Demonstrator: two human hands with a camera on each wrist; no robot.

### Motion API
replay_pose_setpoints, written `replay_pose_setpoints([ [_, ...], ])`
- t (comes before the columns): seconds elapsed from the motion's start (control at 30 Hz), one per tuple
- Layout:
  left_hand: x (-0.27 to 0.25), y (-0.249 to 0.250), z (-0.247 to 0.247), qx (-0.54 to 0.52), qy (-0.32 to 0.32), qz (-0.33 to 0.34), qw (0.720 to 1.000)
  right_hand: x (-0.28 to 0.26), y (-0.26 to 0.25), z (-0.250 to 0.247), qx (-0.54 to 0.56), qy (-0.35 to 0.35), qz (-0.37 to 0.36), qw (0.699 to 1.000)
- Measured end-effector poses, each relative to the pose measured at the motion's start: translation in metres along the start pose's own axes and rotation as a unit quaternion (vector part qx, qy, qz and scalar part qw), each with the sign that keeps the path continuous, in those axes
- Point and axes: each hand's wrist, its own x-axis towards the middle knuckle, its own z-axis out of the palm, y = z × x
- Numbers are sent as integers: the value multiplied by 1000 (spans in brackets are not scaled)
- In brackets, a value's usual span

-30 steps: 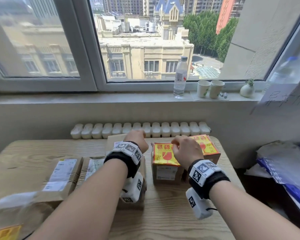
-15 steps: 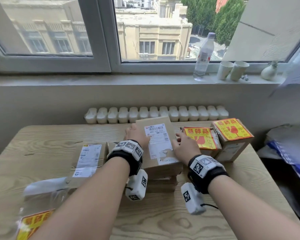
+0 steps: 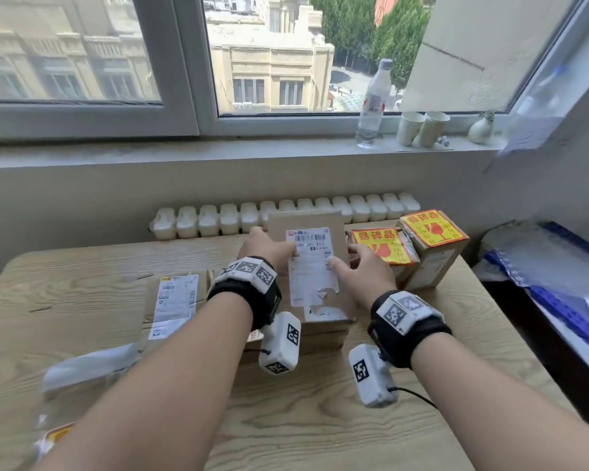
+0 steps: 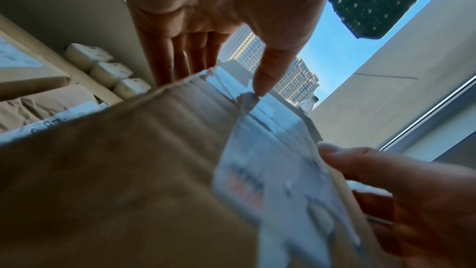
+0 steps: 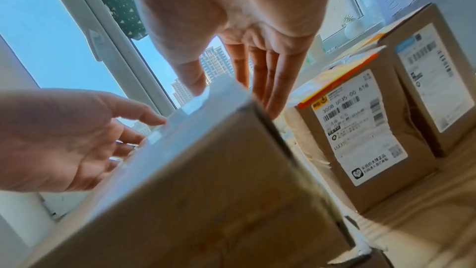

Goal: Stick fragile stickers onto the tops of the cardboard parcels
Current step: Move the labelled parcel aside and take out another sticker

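Note:
A brown cardboard parcel (image 3: 306, 222) with a white shipping label (image 3: 312, 266) on top is held between both hands, tilted above another parcel (image 3: 320, 338) on the table. My left hand (image 3: 267, 248) grips its left side, thumb on the top (image 4: 260, 87). On the other side my right hand (image 3: 359, 270) grips it, thumb on the label. Two parcels (image 3: 383, 248) (image 3: 434, 229) with yellow and red fragile stickers stand to the right. A sticker sheet (image 3: 57, 436) lies at the near left edge, blurred.
A flat parcel (image 3: 174, 297) with a label lies left of the hands, with clear plastic wrap (image 3: 89, 365) in front of it. A white radiator (image 3: 286, 212) runs behind the wooden table (image 3: 303, 419). A bottle (image 3: 371, 103) and cups (image 3: 422, 127) stand on the sill.
Both hands reached to the back of the table, took the labelled parcel and brought it nearer, above the lower parcel. The view has tilted down and left.

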Motion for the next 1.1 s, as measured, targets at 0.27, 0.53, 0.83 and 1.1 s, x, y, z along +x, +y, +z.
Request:
replay_pose_setpoints([
  [0.27,-77,-4,-21,-95,15,67,993,-56,-3,-23,31,23,-34,999],
  [0.53,-145,-35,-28,-142,-25,72,987,-116,10,-42,60,7,-49,997],
  [0.83,-157,-101,-26,-5,-91,10,996,-135,46,-6,76,-71,-2,995],
  [1.1,-159,-120,-22,110,-116,-4,987,-130,58,26,63,-90,51,993],
])
